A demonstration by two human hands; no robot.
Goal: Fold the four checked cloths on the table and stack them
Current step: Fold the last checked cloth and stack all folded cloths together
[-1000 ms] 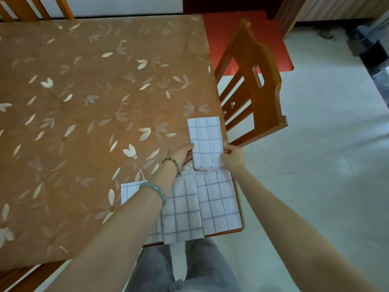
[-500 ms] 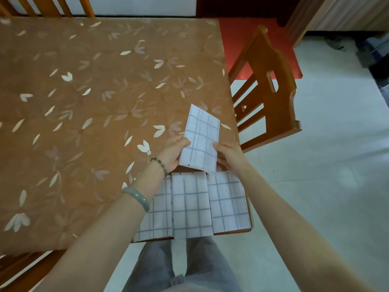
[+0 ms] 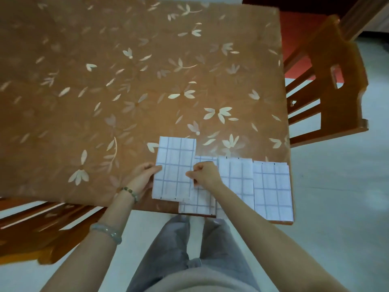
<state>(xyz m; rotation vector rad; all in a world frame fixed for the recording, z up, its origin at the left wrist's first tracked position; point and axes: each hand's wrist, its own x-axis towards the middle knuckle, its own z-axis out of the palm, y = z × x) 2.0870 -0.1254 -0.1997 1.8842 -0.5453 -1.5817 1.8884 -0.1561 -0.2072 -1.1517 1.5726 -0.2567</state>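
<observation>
White checked cloth (image 3: pixel 174 167) is overlapping row of folded cloths (image 3: pixel 235 175) along table's (image 3: pixel 126 81) near edge; left hand (image 3: pixel 143 175) and right hand (image 3: pixel 205 174) are pinching its sides.

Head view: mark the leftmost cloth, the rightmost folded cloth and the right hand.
leftmost cloth (image 3: pixel 174 163): head view, middle of its top face.
rightmost folded cloth (image 3: pixel 272 190): head view, centre of its top layer.
right hand (image 3: pixel 205 174): head view, back of the hand.

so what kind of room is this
Probably a home dining area: a table under a floral-patterned cover, a wooden chair beside it, and a pale floor.
</observation>
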